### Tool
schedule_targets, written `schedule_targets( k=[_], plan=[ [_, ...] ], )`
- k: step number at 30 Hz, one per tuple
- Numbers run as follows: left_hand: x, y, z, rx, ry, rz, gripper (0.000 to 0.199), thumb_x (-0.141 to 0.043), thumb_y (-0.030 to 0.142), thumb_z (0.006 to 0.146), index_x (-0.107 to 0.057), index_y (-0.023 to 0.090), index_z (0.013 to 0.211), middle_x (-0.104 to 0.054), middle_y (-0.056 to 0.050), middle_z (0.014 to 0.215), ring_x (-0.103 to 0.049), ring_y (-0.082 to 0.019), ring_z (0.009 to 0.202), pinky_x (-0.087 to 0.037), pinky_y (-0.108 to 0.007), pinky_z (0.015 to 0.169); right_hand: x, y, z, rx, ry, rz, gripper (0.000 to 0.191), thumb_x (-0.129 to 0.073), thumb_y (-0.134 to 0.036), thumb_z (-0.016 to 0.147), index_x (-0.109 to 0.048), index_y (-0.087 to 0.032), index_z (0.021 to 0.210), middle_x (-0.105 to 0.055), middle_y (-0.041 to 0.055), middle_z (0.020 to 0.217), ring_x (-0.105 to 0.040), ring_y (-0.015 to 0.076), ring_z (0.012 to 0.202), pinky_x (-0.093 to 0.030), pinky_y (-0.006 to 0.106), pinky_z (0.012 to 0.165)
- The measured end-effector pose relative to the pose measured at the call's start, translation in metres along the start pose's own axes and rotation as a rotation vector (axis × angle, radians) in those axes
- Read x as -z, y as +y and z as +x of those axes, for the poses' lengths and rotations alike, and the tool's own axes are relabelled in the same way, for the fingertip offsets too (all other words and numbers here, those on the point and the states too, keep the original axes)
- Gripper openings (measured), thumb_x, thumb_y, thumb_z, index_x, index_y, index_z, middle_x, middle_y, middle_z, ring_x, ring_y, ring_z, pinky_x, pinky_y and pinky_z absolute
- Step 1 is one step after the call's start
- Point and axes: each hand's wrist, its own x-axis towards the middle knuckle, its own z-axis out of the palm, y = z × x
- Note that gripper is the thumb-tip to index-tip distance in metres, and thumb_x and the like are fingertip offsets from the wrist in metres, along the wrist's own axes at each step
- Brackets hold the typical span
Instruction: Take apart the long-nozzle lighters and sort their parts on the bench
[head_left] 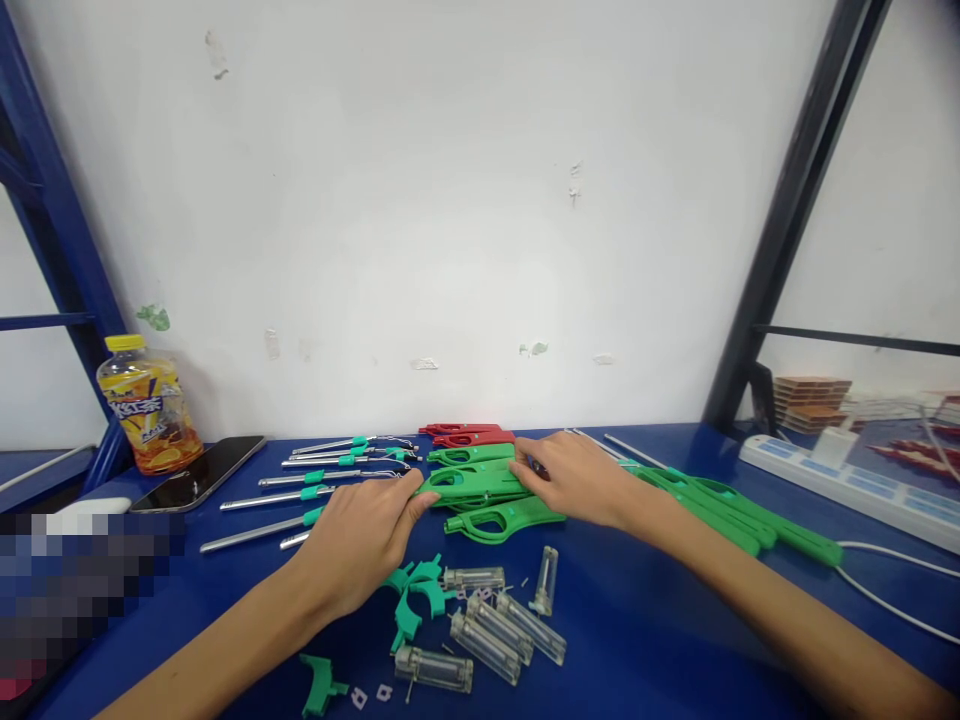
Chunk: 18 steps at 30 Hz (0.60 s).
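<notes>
Both hands are at the two ends of a green lighter casing in the middle of the table. My left hand pinches its left end between thumb and fingers. My right hand is closed around its right end. More green casings lie under and in front of it, with red casings behind. Nearer to me are several clear lighter fuel tanks and teal triggers, with tiny pale parts among them. Left of the casings lie metal lighter tubes with teal pieces and thin wires.
On the left stand a bottle of tea and a phone. Finished-looking green lighters lie on the right, near a white power strip and its cable. A white wall closes off the back.
</notes>
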Motion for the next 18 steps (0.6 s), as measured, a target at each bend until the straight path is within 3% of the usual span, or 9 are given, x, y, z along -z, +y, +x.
schedule_targets(
  k=[6,12,18],
  plan=[
    [0.0002,-0.0002,0.0000,-0.014,-0.007,0.013,0.051,-0.016,0.048,0.107,-0.058,0.020,0.104,-0.070,-0.006,0.084,-0.069,-0.028,0.079,-0.042,-0.035,0.062,0.0048,-0.0027,-0.0012,0.027,-0.055,0.028,0.023,-0.047,-0.023,0.093,-0.060,-0.022,0.074,-0.061,0.0002,0.060,-0.046,0.0136,0.051,-0.019,0.031,0.055],
    [0.0012,-0.0006,0.0006,-0.021,-0.002,0.005,0.049,-0.016,0.047,0.108,-0.057,0.020,0.106,-0.070,-0.005,0.083,-0.068,-0.027,0.077,-0.040,-0.035,0.062,0.0040,-0.0017,0.0008,0.011,-0.075,0.011,0.032,-0.046,-0.024,0.094,-0.056,-0.021,0.065,-0.059,0.0001,0.057,-0.044,0.0130,0.051,-0.019,0.032,0.056],
    [-0.0010,-0.0010,0.0000,-0.031,0.019,0.014,0.049,-0.016,0.047,0.108,-0.057,0.020,0.104,-0.070,-0.004,0.082,-0.067,-0.025,0.073,-0.037,-0.033,0.059,0.0052,-0.0022,0.0001,-0.002,-0.077,-0.035,0.037,-0.040,-0.035,0.101,-0.059,-0.020,0.072,-0.059,0.0018,0.060,-0.045,0.0136,0.052,-0.016,0.031,0.055]
  ],
)
